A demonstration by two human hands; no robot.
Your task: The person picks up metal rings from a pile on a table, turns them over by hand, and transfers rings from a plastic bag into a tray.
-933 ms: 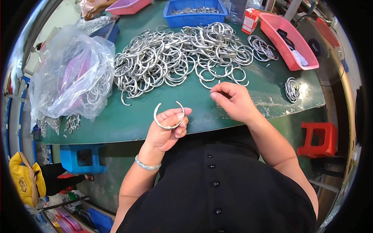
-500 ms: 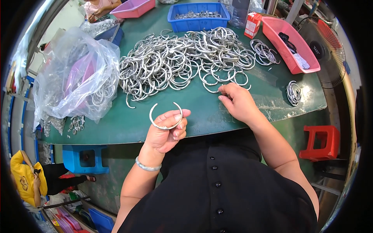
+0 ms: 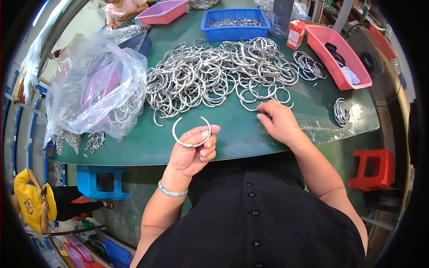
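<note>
My left hand (image 3: 193, 151) is closed on a silver-coloured metal bangle (image 3: 175, 135), an open ring with its gap facing up. The thumb and fingers pinch its lower right side, above the table's front edge. A large heap of similar bangles (image 3: 192, 80) lies across the middle of the table. At the heap's front right, my right hand (image 3: 279, 120) rests with fingers bent and thumb apart from them. Its fingertips are at the end of a loose bangle (image 3: 243, 103); whether they touch it I cannot tell.
Left of the heap sits a clear plastic bag (image 3: 67, 102) of metal parts. Behind are a blue basket (image 3: 234, 33), a small red carton (image 3: 295, 35) and a pink basket (image 3: 335, 69). A bangle bundle (image 3: 341, 111) lies at the right. Another person (image 3: 125, 10) sits across the table.
The whole view has shifted slightly, so table items appear lower and to the right. Both hands keep nearly the same pose; the left still holds its bangle.
</note>
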